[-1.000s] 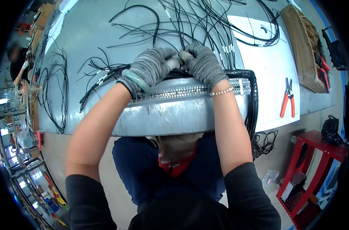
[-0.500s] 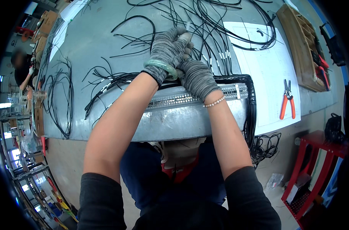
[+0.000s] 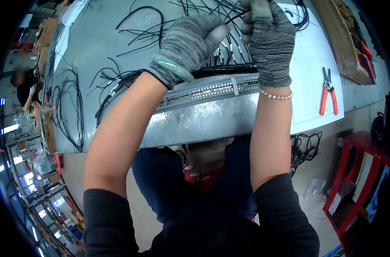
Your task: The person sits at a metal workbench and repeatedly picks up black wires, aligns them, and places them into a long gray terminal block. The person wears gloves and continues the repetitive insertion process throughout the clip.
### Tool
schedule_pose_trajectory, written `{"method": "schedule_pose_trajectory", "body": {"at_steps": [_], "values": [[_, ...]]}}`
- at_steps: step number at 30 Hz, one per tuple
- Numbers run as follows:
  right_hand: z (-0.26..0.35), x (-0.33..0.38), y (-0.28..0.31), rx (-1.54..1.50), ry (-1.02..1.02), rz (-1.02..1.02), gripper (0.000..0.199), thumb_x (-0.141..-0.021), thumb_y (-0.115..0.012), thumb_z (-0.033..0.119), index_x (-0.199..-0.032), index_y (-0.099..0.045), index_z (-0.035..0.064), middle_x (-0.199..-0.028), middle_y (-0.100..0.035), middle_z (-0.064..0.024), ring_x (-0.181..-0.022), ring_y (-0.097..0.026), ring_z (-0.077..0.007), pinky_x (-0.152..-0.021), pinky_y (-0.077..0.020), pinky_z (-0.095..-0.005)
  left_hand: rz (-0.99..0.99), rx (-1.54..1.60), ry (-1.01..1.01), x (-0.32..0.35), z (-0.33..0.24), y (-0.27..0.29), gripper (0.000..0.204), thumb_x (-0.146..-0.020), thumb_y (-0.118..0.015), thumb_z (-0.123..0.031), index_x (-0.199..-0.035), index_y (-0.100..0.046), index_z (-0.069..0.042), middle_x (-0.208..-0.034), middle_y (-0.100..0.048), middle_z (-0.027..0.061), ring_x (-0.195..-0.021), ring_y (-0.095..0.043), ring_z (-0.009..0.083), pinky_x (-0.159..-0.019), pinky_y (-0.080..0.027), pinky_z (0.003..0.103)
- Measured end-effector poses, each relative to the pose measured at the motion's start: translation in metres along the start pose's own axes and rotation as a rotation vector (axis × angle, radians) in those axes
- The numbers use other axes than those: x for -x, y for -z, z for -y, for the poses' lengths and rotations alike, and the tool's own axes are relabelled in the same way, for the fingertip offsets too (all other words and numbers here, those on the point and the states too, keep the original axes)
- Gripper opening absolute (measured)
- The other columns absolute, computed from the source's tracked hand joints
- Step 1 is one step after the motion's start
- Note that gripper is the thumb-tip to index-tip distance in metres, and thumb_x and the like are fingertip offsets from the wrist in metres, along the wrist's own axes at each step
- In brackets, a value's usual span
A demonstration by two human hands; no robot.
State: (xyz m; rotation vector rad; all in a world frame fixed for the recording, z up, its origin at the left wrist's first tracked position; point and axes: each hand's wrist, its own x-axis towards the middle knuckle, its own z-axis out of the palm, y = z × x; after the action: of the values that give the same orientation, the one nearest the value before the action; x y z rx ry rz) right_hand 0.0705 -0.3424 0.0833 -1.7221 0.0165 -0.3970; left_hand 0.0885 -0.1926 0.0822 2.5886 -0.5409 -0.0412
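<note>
A short stretch of black wire (image 3: 237,17) spans the gap between my two gloved hands above the table. My left hand (image 3: 188,45), in a grey knit glove with a pale green bangle at the wrist, pinches the wire between thumb and fingers. My right hand (image 3: 271,45) is closed around its other side, fingers curled toward the left. Beneath and nearer lies a metal terminal strip (image 3: 203,91) with rows of contacts. Black wires with white marker sleeves (image 3: 232,48) run behind it, partly hidden by my hands.
Orange-handled pliers (image 3: 328,96) lie on a printed sheet (image 3: 308,103) at the right. Behind them stands a wooden tray (image 3: 342,38) holding tools. Loose black wires (image 3: 70,111) lie at the left. A red metal stand (image 3: 353,171) is on the floor; a person (image 3: 23,81) works far left.
My hands were together over the strip; my right hand has moved right and farther away, opening a gap with wire stretched across it. The view has shifted slightly.
</note>
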Motion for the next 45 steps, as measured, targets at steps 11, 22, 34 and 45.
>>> {"method": "schedule_pose_trajectory", "body": {"at_steps": [11,22,34,45], "values": [[-0.056,0.018,-0.048,0.61,-0.124,0.736,0.022,-0.084,-0.066,0.022,-0.101,-0.069,0.0089,-0.094,-0.069,-0.0113,-0.086,-0.067,-0.025,-0.083,-0.0531,-0.0379,0.305,0.183,0.594,0.022,0.082,-0.022,0.031,-0.095,-0.054,-0.034,-0.103,-0.068,-0.008,-0.091,-0.071,0.0077,-0.082,-0.064,0.0168,-0.08,-0.05,0.032],[-0.065,0.027,-0.067,0.857,-0.054,0.844,0.018,-0.081,-0.069,0.021,-0.091,-0.072,0.0066,-0.089,-0.069,-0.0125,-0.083,-0.066,-0.0262,-0.082,-0.0521,-0.0374,0.327,-0.554,0.053,-0.023,0.091,-0.048,0.025,-0.088,-0.062,-0.033,-0.098,-0.067,-0.01,-0.083,-0.069,0.0041,-0.076,-0.066,0.0172,-0.074,-0.053,0.031],[-0.048,0.032,-0.064,0.691,-0.077,0.77,0.013,-0.082,-0.069,0.019,-0.089,-0.07,0.0083,-0.09,-0.066,-0.0093,-0.086,-0.064,-0.0224,-0.086,-0.0495,-0.0347,-0.072,0.149,0.532,0.118,0.114,0.056,0.027,-0.088,-0.067,-0.027,-0.102,-0.067,-0.004,-0.089,-0.069,0.0085,-0.078,-0.062,0.0143,-0.076,-0.05,0.028],[-0.035,0.054,-0.112,0.914,0.27,0.915,0.02,-0.074,-0.075,0.027,-0.091,-0.073,0.0156,-0.079,-0.06,-0.005,-0.076,-0.061,-0.0206,-0.074,-0.0502,-0.0352,-0.44,0.379,0.619,0.211,0.116,0.012,0.016,-0.089,-0.06,-0.011,-0.099,-0.068,-0.002,-0.088,-0.069,0.0108,-0.081,-0.066,0.0214,-0.073,-0.051,0.031]]}}
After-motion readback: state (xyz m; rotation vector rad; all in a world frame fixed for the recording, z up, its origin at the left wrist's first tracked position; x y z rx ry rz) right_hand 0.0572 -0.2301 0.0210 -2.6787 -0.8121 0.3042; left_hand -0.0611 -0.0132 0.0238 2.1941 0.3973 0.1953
